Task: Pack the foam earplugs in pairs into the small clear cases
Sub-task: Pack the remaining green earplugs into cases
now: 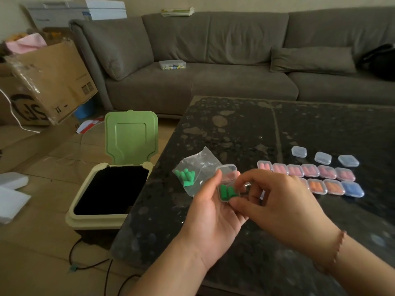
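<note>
So the open clear case [228,190] is held up over the near-left part of the dark stone table [245,129], cradled in the left hand [210,208], whose fingers are curled under and around it. Two green earplugs [227,192] are already lying in the tray half, side by side, long axes running roughly toward and away from the body. The hinged lid [227,170] is flipped up on the far side, so closing it means folding it back toward the wrist.

The right hand [275,201] is brought in from the right, thumb pressed against the case's near corner and fingers curled just above the tray. Whether something small is pinched in those fingertips can't really be told, the view's too blurry there.

The plugs look soft and matte, the case thin and glossy.

More green plugs are left in the plastic bag [195,174] just to the left, nearer the left hand. Filled pink, orange and blue cases [307,170] are lined up to the right, with empty cases [322,158] behind them.
</note>
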